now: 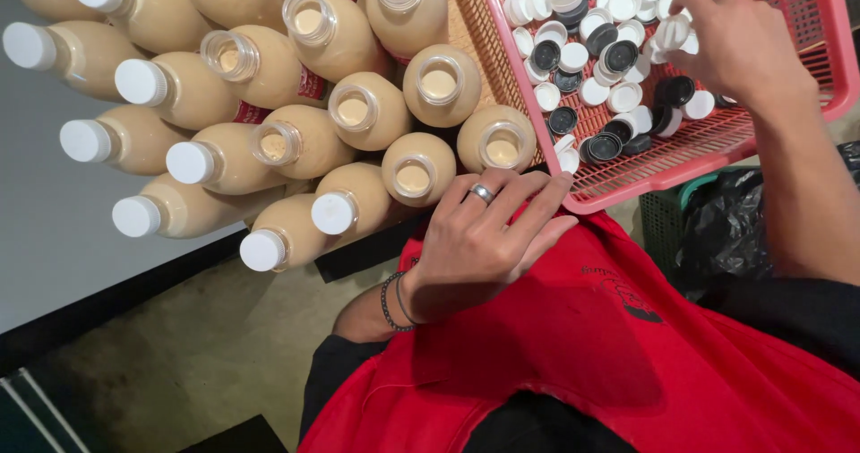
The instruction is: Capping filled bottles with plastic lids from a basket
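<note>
Far left we see a grey surface [54,238] w/ a dark edge, and the floor [206,354] below it. On the surface stands a cluster of bottles [296,139] filled w/ beige liquid; seen from above, their long axes run toward the camera. Those on the left side carry white caps, e.g. one capped bottle [262,250] at the near edge. The ones toward the right are uncapped, mouths up. The nearest open bottle [413,177] sits just beyond and a bit left of our left hand [479,247].

That left hand rests at the corner where bottles meet basket, fingers [528,198] spread apart and flat, holding nothing; a ring and a bead bracelet show on it. It's the nearer hand to the open mouths by far.

Right of the bottles is a red mesh basket [681,162], its near corner touching the left fingertips. Inside: loose caps [591,59], white and black mixed, lying every which way. Our right hand [730,41] is down in the basket's far right part, fingers curled together over a white cap [672,32], pinching it or abt to; can't tell which. That cap lies well apart from the open bottles, up and right of them.

Below: red apron, dark plastic bag at right.
</note>
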